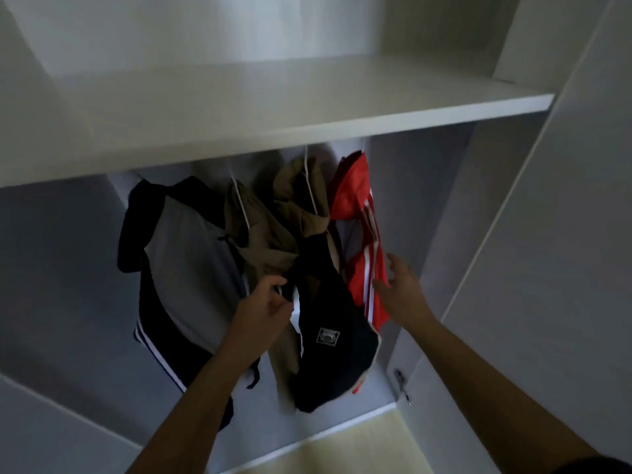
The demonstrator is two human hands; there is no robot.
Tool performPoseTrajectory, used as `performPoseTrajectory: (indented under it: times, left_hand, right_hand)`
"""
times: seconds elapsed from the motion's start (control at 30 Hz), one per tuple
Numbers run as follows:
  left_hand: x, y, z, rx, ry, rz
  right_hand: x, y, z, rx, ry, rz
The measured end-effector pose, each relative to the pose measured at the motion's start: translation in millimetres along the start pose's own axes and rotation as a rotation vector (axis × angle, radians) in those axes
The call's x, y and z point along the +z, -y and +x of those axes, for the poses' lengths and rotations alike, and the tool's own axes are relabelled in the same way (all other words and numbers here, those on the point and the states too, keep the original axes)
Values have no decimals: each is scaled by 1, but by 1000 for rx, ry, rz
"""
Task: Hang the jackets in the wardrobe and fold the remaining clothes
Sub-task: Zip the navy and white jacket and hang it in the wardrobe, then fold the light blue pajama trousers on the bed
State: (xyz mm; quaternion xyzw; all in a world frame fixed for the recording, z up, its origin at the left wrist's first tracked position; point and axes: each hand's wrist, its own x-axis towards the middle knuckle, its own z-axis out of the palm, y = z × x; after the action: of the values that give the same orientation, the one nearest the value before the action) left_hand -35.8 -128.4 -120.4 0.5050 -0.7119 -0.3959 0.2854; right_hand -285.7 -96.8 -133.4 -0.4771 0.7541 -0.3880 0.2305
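Several jackets hang on white hangers under the wardrobe shelf. A grey and black jacket is on the left, a khaki jacket in the middle, a red jacket with white stripes on the right. In front hangs a black jacket with a small square badge. My left hand pinches the black jacket's upper edge. Beside the red jacket's lower part, my right hand is spread with straight fingers, touching or nearly touching it.
The white wardrobe side panel rises on the right, with a metal hinge low on it. A lower white ledge runs under the jackets, and pale wooden floor shows below it.
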Motion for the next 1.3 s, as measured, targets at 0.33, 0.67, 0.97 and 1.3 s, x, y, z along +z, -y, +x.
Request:
performPoseTrajectory:
  times: [0.33,0.67,0.97,1.3]
  left_hand:
    - [65,23,-87,114,329,-316]
    - [164,-69,-215,420,777,-307]
    - [301,-166,-456,636,1116,-335]
    - [403,-236,-666,798,1479,-309]
  right_hand:
    - [-14,-28,-221,306,-155,391]
    - [-91,-58,-422,486,-649,611]
    - [-197,-121,-685,581,-1140,584]
    - [-258,-168,-895,667,-1589,612]
